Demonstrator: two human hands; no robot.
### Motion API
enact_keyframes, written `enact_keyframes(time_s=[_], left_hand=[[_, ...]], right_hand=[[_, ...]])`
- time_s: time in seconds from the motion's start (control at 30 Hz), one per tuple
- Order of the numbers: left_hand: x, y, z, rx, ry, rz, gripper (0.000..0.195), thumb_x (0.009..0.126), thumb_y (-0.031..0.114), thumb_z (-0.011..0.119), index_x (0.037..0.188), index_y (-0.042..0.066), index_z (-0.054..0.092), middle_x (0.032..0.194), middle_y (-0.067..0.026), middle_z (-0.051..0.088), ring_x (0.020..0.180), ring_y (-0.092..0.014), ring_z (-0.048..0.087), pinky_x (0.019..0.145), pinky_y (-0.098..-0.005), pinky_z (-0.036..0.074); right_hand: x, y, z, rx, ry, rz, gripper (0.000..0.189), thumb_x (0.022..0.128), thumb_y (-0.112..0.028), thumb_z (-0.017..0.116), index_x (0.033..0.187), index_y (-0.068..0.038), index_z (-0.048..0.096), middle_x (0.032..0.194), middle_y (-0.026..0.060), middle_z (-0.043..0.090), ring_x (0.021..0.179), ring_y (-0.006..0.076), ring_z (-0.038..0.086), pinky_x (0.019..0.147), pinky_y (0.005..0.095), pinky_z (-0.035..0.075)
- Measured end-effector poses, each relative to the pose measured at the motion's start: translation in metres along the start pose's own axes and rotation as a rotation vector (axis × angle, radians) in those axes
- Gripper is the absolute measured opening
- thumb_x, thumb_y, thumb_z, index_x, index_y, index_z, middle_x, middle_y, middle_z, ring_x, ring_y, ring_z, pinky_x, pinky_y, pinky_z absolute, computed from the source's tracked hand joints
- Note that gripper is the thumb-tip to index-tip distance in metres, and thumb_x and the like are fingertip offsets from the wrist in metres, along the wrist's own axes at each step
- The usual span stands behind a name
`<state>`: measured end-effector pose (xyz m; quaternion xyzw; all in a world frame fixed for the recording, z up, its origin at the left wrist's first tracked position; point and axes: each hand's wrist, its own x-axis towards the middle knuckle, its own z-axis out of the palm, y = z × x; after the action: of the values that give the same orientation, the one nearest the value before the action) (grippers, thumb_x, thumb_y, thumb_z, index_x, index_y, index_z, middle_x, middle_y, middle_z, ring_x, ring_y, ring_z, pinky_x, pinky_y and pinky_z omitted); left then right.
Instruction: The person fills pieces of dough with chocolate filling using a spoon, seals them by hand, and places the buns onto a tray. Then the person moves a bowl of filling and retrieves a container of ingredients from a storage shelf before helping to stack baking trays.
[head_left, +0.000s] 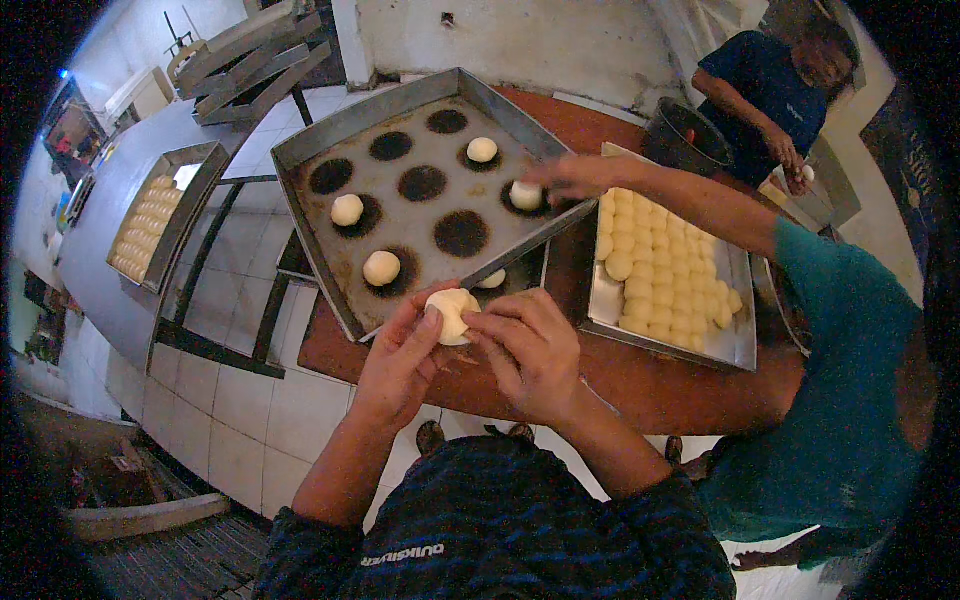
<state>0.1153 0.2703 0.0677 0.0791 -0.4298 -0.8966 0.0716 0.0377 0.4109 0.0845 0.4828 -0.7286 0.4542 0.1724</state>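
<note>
Between my hands, just over the near corner of a metal baking tray (409, 182), I hold a pale dough ball (452, 313). The fingers and thumb of my left hand (400, 360) wrap its left side. My right hand (531, 346) pinches its right side with the fingertips. Several round dark patches mark the tray's floor. On some of them sit dough balls, among them a front-left ball (382, 268), a left ball (346, 211) and a back-right ball (481, 150). A co-worker's blurred hand (566, 178) touches another ball (526, 196) at the tray's right.
A second metal tray (675, 351), packed with rows of dough pieces (660, 277), stands to the right on the brown table (645, 401). The co-worker's arm crosses above it. Another person (765, 105) works at back right, near a dark bucket (686, 131). A filled tray (169, 217) rests on the left table.
</note>
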Motion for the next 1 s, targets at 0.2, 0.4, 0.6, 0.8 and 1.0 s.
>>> enact_keyframes(time_s=[0.2,0.4,0.6,0.8,1.0], left_hand=[[-0.004,0.003,-0.003,0.134,0.009,-0.001,0.035,0.093,0.024,0.047,0.121,0.004,0.047,0.112,-0.0065,0.055,0.100,-0.014,0.054,0.082,-0.0273,0.046],[-0.003,0.014,-0.002,0.248,-0.025,-0.138,0.043,0.094,0.036,0.042,0.118,0.001,0.049,0.107,-0.0066,0.057,0.095,-0.013,0.055,0.079,-0.0272,0.046],[0.002,0.002,-0.012,0.114,0.054,-0.242,0.053,0.093,0.046,0.034,0.118,0.001,0.047,0.107,-0.0105,0.059,0.092,-0.020,0.061,0.073,-0.0311,0.053],[-0.003,-0.003,-0.003,-0.007,-0.103,-0.205,0.048,0.094,0.040,0.039,0.121,0.002,0.045,0.112,-0.0072,0.054,0.100,-0.016,0.053,0.080,-0.0293,0.046],[0.004,-0.005,0.001,0.352,-0.153,-0.028,0.048,0.091,0.026,0.049,0.130,0.002,0.036,0.118,-0.0074,0.051,0.107,-0.014,0.049,0.090,-0.0285,0.040]], right_hand=[[0.001,-0.008,-0.001,0.346,-0.035,0.392,0.018,0.072,-0.004,0.066,0.090,-0.005,0.062,0.085,0.0103,0.058,0.077,0.0267,0.057,0.068,0.0332,0.047],[-0.002,-0.001,-0.003,0.270,-0.159,0.125,0.022,0.076,-0.006,0.063,0.098,-0.006,0.062,0.089,0.0127,0.059,0.082,0.0280,0.058,0.075,0.0344,0.047],[-0.001,-0.007,-0.010,0.306,-0.160,0.159,0.025,0.073,0.002,0.063,0.097,-0.005,0.064,0.091,0.0094,0.058,0.082,0.0211,0.057,0.070,0.0295,0.046],[0.002,0.003,-0.018,0.215,-0.065,0.148,0.017,0.073,-0.007,0.066,0.090,-0.006,0.064,0.090,0.0108,0.058,0.086,0.0259,0.057,0.077,0.0338,0.047],[-0.008,0.013,-0.022,0.540,-0.116,0.397,0.013,0.074,-0.005,0.066,0.088,-0.007,0.065,0.094,0.0090,0.061,0.085,0.0198,0.059,0.080,0.0312,0.046]])
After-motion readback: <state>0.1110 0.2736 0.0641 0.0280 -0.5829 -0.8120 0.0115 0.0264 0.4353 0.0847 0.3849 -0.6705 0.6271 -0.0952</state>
